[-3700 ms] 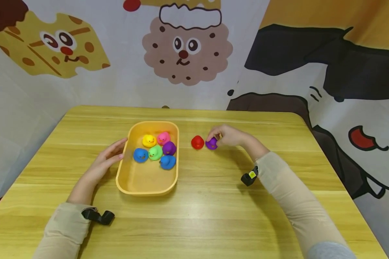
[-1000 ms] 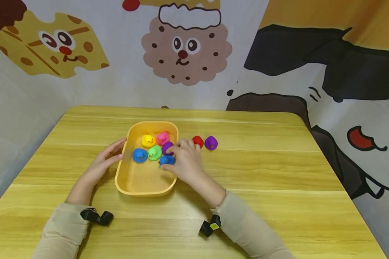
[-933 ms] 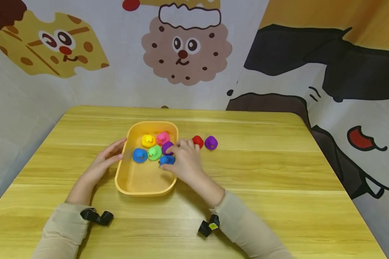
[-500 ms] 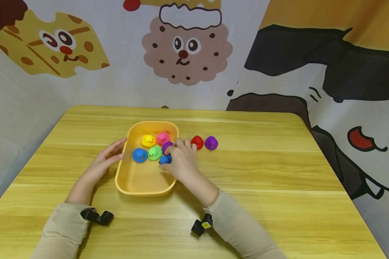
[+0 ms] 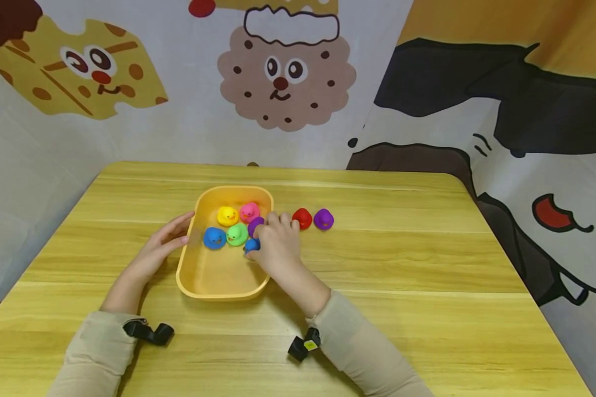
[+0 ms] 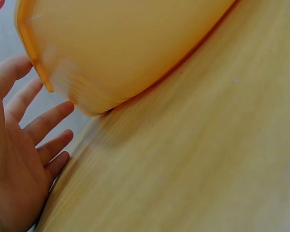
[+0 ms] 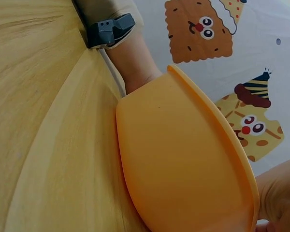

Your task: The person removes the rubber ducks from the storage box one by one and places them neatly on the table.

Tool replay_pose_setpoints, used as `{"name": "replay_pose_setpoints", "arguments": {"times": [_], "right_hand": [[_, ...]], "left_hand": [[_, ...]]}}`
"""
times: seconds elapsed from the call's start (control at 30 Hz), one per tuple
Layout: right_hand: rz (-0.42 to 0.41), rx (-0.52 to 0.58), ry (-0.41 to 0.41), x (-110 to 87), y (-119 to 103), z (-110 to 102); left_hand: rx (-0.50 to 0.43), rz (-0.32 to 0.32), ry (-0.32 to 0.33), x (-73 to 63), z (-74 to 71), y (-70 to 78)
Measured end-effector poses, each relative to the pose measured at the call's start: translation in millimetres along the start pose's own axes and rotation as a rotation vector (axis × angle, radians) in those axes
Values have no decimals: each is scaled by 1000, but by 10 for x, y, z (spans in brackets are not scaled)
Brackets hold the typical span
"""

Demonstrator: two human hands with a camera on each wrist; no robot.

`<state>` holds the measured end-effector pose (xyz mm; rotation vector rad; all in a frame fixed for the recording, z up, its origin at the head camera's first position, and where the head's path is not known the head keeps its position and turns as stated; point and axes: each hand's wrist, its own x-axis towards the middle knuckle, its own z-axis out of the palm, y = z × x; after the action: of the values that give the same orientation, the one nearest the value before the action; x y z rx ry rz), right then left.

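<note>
An orange plastic tray [image 5: 218, 298] stands on the table with several small rubber ducks inside. My left hand [image 5: 160, 245] rests against its left side, fingers fairly straight; in the left wrist view the left fingertips [image 6: 64, 108] meet the tray's rim and wall. My right hand [image 5: 281, 246] reaches over the right rim and pinches a blue rubber duck [image 5: 251, 246] between thumb and fingers, covering much of it. Beside it, partly hidden, is a purple duck [image 5: 255, 226]. Green [image 5: 237, 235], yellow [image 5: 227, 216], pink [image 5: 250, 212] and another blue duck [image 5: 214, 238] sit nearby.
Right of the tray, a red duck [image 5: 302, 219] and a purple duck [image 5: 324, 219] stand side by side on the wooden table [image 5: 402, 242]. A cartoon-printed cloth [image 5: 179, 138] hangs behind the table's far edge.
My right hand has let go of the purple duck on the table and moved left into the tray, closing on the blue duck. The left hand stays at the tray's side.
</note>
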<state>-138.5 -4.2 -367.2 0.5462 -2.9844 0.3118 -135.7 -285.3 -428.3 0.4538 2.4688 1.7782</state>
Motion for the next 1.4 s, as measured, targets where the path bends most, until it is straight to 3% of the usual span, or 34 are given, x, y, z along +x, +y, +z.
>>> {"name": "replay_pose_setpoints", "arguments": {"times": [0.33,0.7,1.4], "right_hand": [[-2,-18,6,20,-1,36],[-15,37,21,21,17,20],[-163,335,121,-26,136,-341]], "left_hand": [[-9,3,-1,13,9,-1],[9,2,1,8,2,-13],[7,-4,0,6,1,-1]]}}
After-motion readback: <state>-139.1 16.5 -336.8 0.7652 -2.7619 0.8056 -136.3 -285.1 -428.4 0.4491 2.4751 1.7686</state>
